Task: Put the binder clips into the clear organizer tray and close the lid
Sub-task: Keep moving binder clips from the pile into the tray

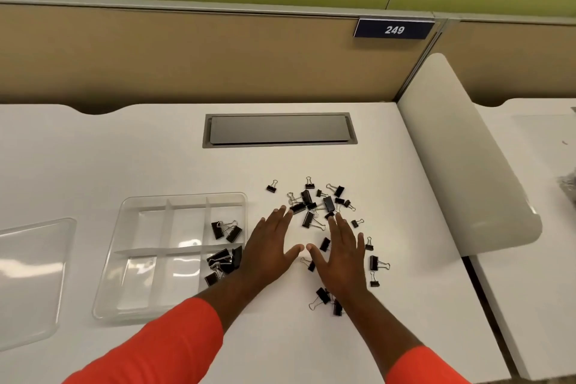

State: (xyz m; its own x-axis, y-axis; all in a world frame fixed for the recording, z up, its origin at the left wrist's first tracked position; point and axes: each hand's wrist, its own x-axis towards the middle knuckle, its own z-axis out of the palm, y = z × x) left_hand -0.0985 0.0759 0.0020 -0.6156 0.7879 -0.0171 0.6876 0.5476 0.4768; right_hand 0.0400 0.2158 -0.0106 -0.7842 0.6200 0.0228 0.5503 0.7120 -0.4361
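Several black binder clips lie scattered on the white desk, most of them just beyond my fingertips, others to the right of and below my right hand. The clear organizer tray sits to the left with its compartments uncovered; several clips lie in its two right-hand compartments. Its clear lid rests flat on the desk at the far left, apart from the tray. My left hand and my right hand lie flat, palms down, fingers spread, thumbs nearly touching, holding nothing.
A grey cable hatch is set into the desk behind the clips. A tan partition with a "249" sign rises at the back. A white rounded divider borders the desk on the right.
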